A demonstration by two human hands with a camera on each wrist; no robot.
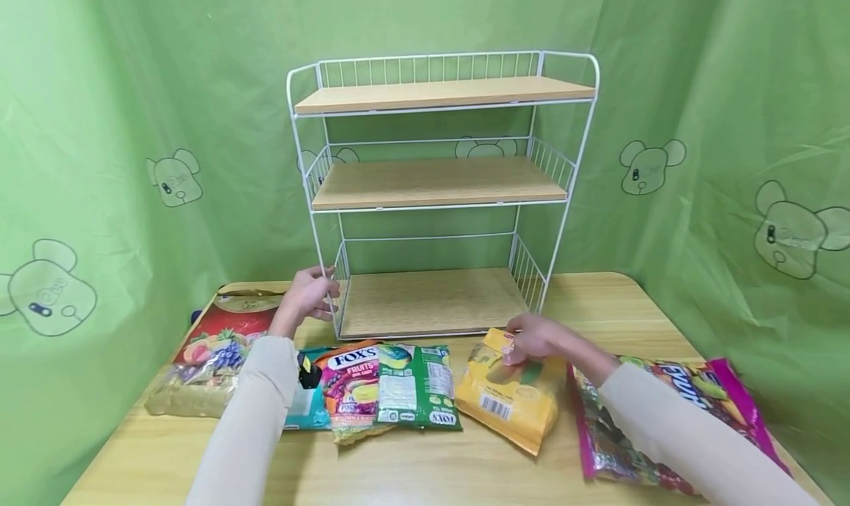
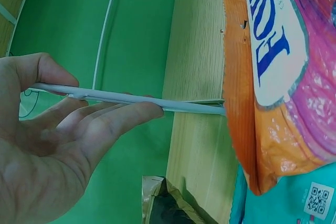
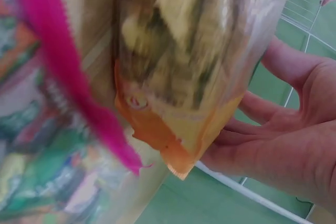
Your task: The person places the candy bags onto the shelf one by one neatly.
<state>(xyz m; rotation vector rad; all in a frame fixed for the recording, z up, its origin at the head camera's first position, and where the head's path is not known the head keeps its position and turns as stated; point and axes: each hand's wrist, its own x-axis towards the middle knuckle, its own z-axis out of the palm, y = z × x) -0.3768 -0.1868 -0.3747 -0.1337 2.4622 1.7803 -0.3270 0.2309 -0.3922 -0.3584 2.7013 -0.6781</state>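
Observation:
A three-tier rack with white wire frame and wooden boards (image 1: 438, 299) stands at the back of the table. My left hand (image 1: 311, 293) is at its front left post; in the left wrist view the white post (image 2: 113, 97) runs between thumb and fingers. My right hand (image 1: 536, 336) grips the top of a yellow snack bag (image 1: 508, 392), tilted in front of the rack's lower right corner. In the right wrist view the bag's clear side (image 3: 184, 45) shows pale pieces inside, and the fingers (image 3: 252, 109) lie against its far side.
Left of the yellow bag lie a green candy bag (image 1: 418, 388), a Fox's fruit candy bag (image 1: 352, 384) and a teal pack (image 1: 308, 410). A red and gold bag (image 1: 219, 344) is farther left. On the right, a magenta-edged candy bag (image 1: 717, 395) lies partly beneath my right forearm.

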